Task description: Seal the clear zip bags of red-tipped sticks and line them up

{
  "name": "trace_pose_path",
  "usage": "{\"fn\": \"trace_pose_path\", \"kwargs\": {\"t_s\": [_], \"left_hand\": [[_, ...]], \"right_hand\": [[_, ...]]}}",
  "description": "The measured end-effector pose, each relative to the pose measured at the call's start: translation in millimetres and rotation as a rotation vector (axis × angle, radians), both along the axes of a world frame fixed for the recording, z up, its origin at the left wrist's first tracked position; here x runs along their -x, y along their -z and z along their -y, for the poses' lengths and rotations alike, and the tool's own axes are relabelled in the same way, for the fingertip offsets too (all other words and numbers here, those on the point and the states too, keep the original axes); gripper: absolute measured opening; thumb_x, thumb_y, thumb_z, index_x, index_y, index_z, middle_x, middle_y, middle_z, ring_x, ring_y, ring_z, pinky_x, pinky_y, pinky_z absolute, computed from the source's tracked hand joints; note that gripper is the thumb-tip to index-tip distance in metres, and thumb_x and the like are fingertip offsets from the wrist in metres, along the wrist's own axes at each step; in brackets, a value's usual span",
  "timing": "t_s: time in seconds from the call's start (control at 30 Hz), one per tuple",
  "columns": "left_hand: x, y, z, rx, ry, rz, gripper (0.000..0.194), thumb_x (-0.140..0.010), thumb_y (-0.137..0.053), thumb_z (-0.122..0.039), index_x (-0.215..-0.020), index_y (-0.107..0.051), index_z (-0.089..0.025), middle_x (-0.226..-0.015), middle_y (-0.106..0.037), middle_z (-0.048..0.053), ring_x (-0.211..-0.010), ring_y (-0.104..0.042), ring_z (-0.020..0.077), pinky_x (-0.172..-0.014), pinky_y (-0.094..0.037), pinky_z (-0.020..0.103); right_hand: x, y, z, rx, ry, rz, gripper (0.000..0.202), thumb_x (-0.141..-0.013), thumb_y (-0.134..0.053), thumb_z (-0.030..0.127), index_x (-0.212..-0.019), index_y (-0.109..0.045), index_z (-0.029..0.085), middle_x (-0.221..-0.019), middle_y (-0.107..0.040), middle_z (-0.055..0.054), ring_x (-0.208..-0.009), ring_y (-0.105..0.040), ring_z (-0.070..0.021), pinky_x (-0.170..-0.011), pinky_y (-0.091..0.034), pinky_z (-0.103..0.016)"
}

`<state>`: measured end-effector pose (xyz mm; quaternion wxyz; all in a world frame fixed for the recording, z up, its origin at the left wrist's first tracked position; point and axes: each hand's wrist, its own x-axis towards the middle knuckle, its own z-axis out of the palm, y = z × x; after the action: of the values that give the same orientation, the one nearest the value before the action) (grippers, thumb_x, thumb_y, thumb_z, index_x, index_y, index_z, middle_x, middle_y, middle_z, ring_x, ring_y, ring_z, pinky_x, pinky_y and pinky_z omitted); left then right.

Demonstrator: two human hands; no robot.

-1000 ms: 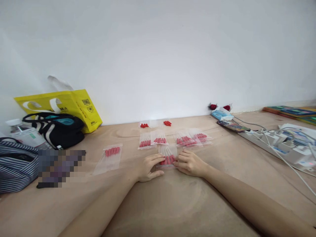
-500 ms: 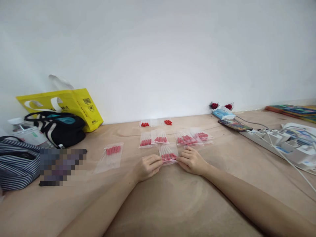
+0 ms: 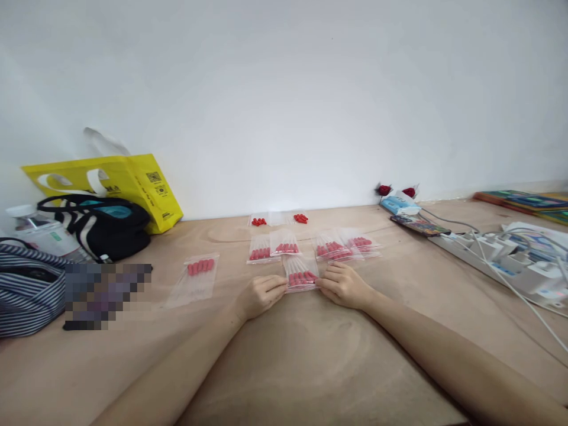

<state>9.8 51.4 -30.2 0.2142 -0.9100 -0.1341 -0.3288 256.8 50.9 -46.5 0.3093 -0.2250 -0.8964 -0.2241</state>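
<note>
In the head view a clear zip bag point(image 3: 302, 278) lies flat on the table before me, with several thin white sticks with red tips inside. My left hand point(image 3: 265, 296) pinches its near left corner. At the near right corner my right hand point(image 3: 344, 286) is closed on the bag's edge, thumb and fingers together. Just beyond lie more such bags: an overlapping pair point(image 3: 284, 247) to the left and another overlapping group point(image 3: 339, 247) to the right. Farther left, a single bag point(image 3: 195, 281) holds several red-tipped sticks, its red ends pointing away from me.
Against the wall lie small bags with red pieces point(image 3: 300, 219). A yellow tote point(image 3: 166, 201), a black bag point(image 3: 115, 231), a plastic bottle point(image 3: 53, 236) and a striped pouch point(image 3: 31, 296) stand left. A power strip point(image 3: 492, 260) with chargers, a blue tissue pack point(image 3: 400, 205) and books point(image 3: 523, 201) lie right.
The view has shifted slightly. Both hands stay at the near corners of the same bag; the left fingers have drawn slightly outward to the left along its edge.
</note>
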Motion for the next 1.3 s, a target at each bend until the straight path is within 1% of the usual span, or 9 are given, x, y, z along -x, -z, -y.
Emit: {"fn": "trace_pose_path", "kwargs": {"t_s": [0.13,0.23,0.47,0.63,0.77,0.87,0.97,1.13,1.3], "left_hand": [[-1.0,-1.1,0.1,-0.035,0.016,0.004,0.017,-0.084,-0.042,-0.012,-0.081,-0.059,-0.014,-0.08,-0.067,0.004,-0.07,-0.063,0.0119,-0.063,-0.054,0.023],[-0.7,-1.8,-0.3,-0.038,0.027,0.002,0.017,-0.084,-0.042,-0.011,-0.081,-0.059,-0.014,-0.079,-0.067,0.003,-0.069,-0.063,0.0125,-0.062,-0.054,0.023],[-0.5,-1.0,-0.9,-0.002,0.041,-0.027,0.019,-0.084,-0.041,-0.01,-0.082,-0.06,-0.014,-0.079,-0.066,0.004,-0.071,-0.063,0.012,-0.065,-0.053,0.024],[-0.5,2.7,-1.9,0.026,0.007,-0.013,0.016,-0.082,-0.044,-0.012,-0.079,-0.059,-0.014,-0.078,-0.066,0.004,-0.068,-0.062,0.0117,-0.062,-0.052,0.022],[-1.4,2.9,-1.4,0.031,-0.019,-0.007,0.018,-0.082,-0.042,-0.012,-0.077,-0.059,-0.014,-0.076,-0.066,0.004,-0.066,-0.062,0.0112,-0.061,-0.052,0.022],[-1.0,2.6,-1.0,0.034,-0.019,-0.003,0.019,-0.083,-0.041,-0.013,-0.077,-0.058,-0.014,-0.076,-0.066,0.005,-0.066,-0.062,0.0118,-0.061,-0.053,0.022],[0.4,3.7,-1.7,0.024,-0.005,0.003,0.017,-0.083,-0.041,-0.013,-0.082,-0.058,-0.013,-0.081,-0.066,0.006,-0.07,-0.063,0.0129,-0.063,-0.053,0.023],[1.8,5.2,-2.8,-0.01,0.005,-0.011,0.019,-0.083,-0.041,-0.013,-0.091,-0.058,-0.015,-0.083,-0.066,0.006,-0.074,-0.063,0.0129,-0.065,-0.053,0.022],[-3.1,1.3,-2.0,-0.041,0.047,-0.026,0.019,-0.082,-0.041,-0.011,-0.088,-0.059,-0.013,-0.079,-0.066,0.006,-0.069,-0.063,0.0135,-0.062,-0.054,0.023]], "right_hand": [[1.5,-1.1,0.7,-0.043,0.023,0.0,0.021,-0.083,-0.042,0.017,-0.069,-0.058,0.016,-0.058,-0.052,-0.001,-0.058,-0.04,-0.0111,-0.06,-0.027,-0.026],[2.8,-0.5,0.5,-0.081,0.037,0.014,0.025,-0.083,-0.04,0.016,-0.063,-0.055,0.016,-0.054,-0.049,0.0,-0.057,-0.038,-0.0109,-0.061,-0.026,-0.027],[2.8,-1.8,0.7,-0.079,0.055,0.064,0.028,-0.081,-0.037,0.01,-0.055,-0.048,0.016,-0.052,-0.048,0.001,-0.055,-0.035,-0.0101,-0.065,-0.026,-0.028],[13.3,-4.3,5.3,-0.091,0.125,-0.003,0.022,-0.081,-0.043,0.018,-0.06,-0.051,0.017,-0.057,-0.051,0.0,-0.062,-0.039,-0.0115,-0.066,-0.026,-0.03],[35.9,-1.8,5.8,-0.139,0.058,-0.003,0.019,-0.083,-0.044,0.018,-0.067,-0.055,0.017,-0.062,-0.053,0.0,-0.064,-0.04,-0.0114,-0.065,-0.026,-0.03],[48.4,-0.4,3.6,-0.19,-0.011,0.014,0.021,-0.083,-0.043,0.014,-0.065,-0.054,0.016,-0.062,-0.053,0.001,-0.063,-0.04,-0.0111,-0.064,-0.026,-0.029],[51.9,-0.7,2.1,-0.217,-0.041,0.015,0.023,-0.082,-0.043,0.012,-0.062,-0.054,0.016,-0.062,-0.053,0.0,-0.063,-0.04,-0.0113,-0.063,-0.027,-0.03],[52.2,-0.9,2.0,-0.21,-0.035,0.035,0.025,-0.084,-0.04,0.011,-0.063,-0.054,0.016,-0.065,-0.054,-0.001,-0.064,-0.041,-0.0112,-0.063,-0.027,-0.03],[56.6,-2.6,1.4,-0.22,-0.058,0.072,0.03,-0.085,-0.037,0.01,-0.059,-0.052,0.016,-0.061,-0.051,-0.001,-0.061,-0.04,-0.0111,-0.061,-0.026,-0.03]]}}
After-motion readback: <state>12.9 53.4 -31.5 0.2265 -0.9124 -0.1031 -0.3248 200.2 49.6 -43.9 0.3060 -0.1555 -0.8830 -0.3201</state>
